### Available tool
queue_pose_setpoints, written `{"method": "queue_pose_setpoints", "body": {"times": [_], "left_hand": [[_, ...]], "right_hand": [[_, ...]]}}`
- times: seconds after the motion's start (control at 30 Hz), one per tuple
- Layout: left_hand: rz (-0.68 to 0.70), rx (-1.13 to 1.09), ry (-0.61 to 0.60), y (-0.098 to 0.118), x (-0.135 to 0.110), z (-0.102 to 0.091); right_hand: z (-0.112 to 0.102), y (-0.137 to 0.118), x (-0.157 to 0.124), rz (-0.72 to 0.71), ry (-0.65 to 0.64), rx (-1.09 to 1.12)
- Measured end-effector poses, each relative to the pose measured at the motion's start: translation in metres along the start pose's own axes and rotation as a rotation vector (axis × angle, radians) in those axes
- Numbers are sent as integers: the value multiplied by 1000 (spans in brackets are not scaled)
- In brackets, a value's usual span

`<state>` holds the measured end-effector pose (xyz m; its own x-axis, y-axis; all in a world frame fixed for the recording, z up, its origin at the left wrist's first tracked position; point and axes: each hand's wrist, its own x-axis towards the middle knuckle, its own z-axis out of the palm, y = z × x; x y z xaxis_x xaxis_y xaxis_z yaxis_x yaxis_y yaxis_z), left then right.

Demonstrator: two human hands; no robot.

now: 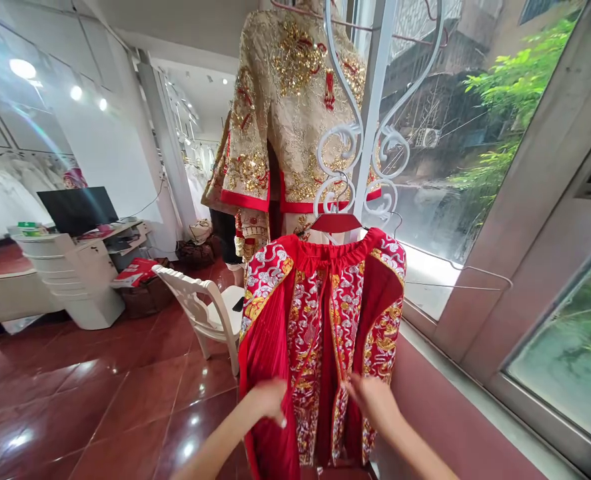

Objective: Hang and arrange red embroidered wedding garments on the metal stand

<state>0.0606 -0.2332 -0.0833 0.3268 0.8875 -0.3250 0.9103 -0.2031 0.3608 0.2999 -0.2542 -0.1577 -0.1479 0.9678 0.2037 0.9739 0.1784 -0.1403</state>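
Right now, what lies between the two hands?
In the head view, between the left hand and the right hand hang embroidered strips of the red skirt.

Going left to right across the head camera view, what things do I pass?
Black monitor → white chair → left hand → right hand → window. Both hands touch the red embroidered skirt, which spans them, so it has no single place in the order.

Red skirt [320,320] with gold-and-silver embroidered panels (plain red between). Gold sequinned jacket [285,120], red-trimmed cuffs. White chair [200,307].
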Motion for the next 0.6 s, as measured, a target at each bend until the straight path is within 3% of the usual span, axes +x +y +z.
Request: {"method": "queue_pose_setpoints", "body": {"times": [0.07, 0.13, 0.17, 0.2, 0.23, 0.3, 0.4, 0.6], "left_hand": [[86, 25, 117, 28, 0, -39], [361, 83, 601, 61, 8, -83], [428, 170, 827, 74, 16, -103], [459, 249, 970, 85, 24, -119], [472, 306, 1021, 93, 33, -131], [480, 369, 989, 97, 50, -141], [539, 323, 889, 85, 57, -138], [776, 333, 769, 61, 15, -136]], "right_hand": [[-56, 0, 30, 18, 242, 44], [-113, -1, 71, -76, 540, 53], [-135, -3, 93, -179, 629, 45], [-153, -5, 112, -283, 666, 19], [-165, -7, 129, -344, 674, -16], [-176, -10, 149, -400, 633, -72], [-179, -10, 152, -387, 551, -58], [-194, -15, 102, -602, 269, -146]]}}
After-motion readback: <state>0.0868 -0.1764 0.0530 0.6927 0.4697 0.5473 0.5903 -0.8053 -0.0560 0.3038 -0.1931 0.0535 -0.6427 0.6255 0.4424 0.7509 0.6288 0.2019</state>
